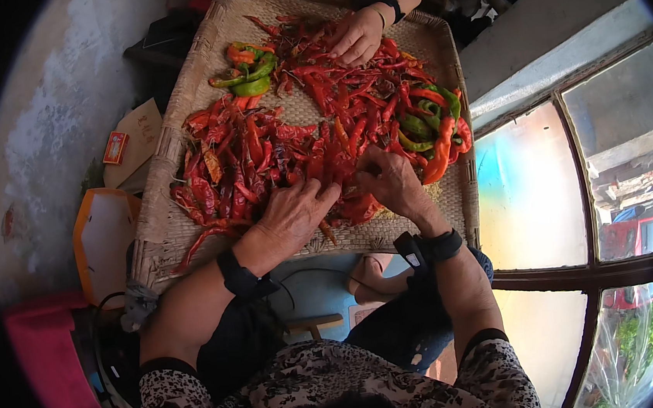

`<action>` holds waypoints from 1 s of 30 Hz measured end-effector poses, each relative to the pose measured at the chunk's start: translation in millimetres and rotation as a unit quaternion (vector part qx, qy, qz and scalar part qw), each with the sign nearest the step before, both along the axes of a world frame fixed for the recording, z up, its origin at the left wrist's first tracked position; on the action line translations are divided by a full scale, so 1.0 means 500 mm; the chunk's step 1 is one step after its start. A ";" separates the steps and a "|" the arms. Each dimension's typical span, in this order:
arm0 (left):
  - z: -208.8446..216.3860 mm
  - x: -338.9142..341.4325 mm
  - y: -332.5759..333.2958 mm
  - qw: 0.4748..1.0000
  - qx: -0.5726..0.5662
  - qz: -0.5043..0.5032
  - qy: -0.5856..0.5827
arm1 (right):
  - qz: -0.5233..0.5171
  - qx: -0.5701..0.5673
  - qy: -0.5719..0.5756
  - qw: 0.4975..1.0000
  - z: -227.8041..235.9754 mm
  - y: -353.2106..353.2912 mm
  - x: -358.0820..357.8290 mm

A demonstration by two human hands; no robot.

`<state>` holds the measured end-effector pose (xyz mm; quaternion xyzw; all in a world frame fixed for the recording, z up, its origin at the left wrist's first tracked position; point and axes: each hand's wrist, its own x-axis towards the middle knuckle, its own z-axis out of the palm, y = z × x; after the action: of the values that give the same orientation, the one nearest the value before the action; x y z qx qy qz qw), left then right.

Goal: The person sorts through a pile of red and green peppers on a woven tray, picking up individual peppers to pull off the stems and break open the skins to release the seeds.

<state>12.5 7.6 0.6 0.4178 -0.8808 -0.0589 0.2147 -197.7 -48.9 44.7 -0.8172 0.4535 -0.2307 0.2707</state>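
Observation:
A wide woven tray holds a heap of wrinkled red chili peppers. My left hand is at the near side of the heap, its fingers bent together over a red chili pepper. Just to its right, my right hand is closed with thumb and fingers curled in. Whatever is between those fingertips is hidden. Green and orange peppers lie in a bunch along the right side of the tray. A smaller green and orange group lies at the far left.
Across the tray, another person's hand rests on the far chilies. Left of the tray are a cardboard piece with a small red box, an orange-edged container and a pink cloth. A framed window stands close on the right.

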 end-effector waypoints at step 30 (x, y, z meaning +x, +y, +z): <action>-0.004 -0.019 0.022 0.998 -0.012 -0.060 0.000 | -0.037 0.016 0.008 0.999 0.019 -0.026 -0.081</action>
<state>2.9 18.4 -1.2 0.3613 -0.9050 -0.0611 0.2159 -238.3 -61.9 54.3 -0.7975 0.4891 -0.2263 0.2711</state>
